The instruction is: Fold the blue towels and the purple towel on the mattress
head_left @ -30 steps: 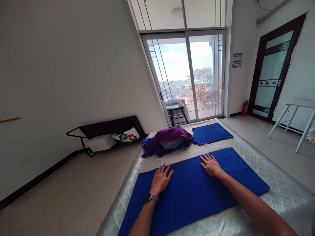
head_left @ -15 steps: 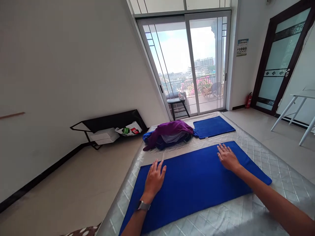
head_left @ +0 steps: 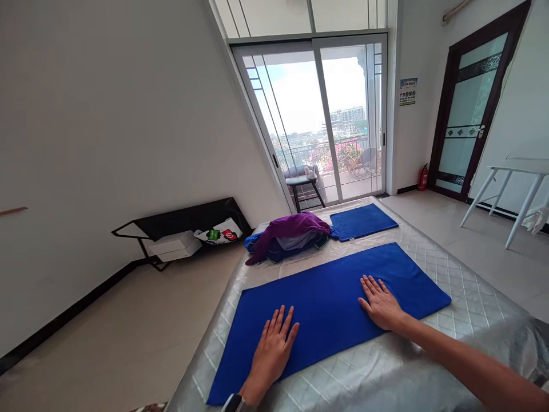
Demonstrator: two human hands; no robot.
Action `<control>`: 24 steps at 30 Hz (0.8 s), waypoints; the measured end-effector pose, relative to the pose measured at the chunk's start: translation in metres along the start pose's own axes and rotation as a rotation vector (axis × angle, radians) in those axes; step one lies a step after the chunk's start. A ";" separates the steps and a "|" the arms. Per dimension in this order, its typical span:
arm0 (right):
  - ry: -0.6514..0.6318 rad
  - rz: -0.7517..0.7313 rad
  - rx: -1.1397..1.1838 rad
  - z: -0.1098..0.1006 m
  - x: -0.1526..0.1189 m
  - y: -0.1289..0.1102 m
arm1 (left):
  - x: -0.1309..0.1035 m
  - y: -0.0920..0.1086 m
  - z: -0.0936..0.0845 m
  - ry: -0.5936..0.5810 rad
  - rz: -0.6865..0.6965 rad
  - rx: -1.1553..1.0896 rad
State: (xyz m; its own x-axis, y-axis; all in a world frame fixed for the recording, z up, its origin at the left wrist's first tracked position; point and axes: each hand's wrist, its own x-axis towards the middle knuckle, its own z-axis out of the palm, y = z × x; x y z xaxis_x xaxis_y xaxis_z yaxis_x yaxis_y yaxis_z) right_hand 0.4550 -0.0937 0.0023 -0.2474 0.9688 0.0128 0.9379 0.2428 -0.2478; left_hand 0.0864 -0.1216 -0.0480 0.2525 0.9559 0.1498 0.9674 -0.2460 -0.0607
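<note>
A smooth blue rectangular cloth lies spread flat on the mattress; whether it is folded I cannot tell. My left hand rests palm down on its near left part, fingers stretched out. Palm down too, my right hand lies on the right part of the cloth, its fingers straight and thumb apart. Neither hand grips anything. Beyond the cloth sits a heap of purple and dark blue clothing. To the right of that heap lies a smaller flat blue cloth.
The mattress has a quilted, silvery cover. On the left, a black frame rack holds white boxes and a printed bag. A white table stands at right, near a fire extinguisher. Sliding glass doors are ahead.
Both hands have slid nearer to me across the blue cloth, the right one also leftward, the left slightly rightward. The camera view has shifted a little.
</note>
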 end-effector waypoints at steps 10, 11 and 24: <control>0.111 0.434 -0.198 -0.031 -0.069 0.174 | -0.091 -0.109 0.006 -0.225 -0.103 0.132; 0.137 0.419 -0.211 -0.030 -0.068 0.172 | -0.086 -0.103 0.001 -0.214 -0.129 0.123; 0.043 -0.175 0.014 -0.002 0.019 -0.013 | 0.001 -0.029 -0.010 -0.153 -0.133 0.007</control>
State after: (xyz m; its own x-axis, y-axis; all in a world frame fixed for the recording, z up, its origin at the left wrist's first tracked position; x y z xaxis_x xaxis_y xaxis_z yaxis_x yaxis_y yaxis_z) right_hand 0.4390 -0.0788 0.0073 -0.3959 0.9130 0.0985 0.8777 0.4078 -0.2519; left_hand 0.0587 -0.1151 -0.0361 0.1163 0.9932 0.0054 0.9916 -0.1158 -0.0575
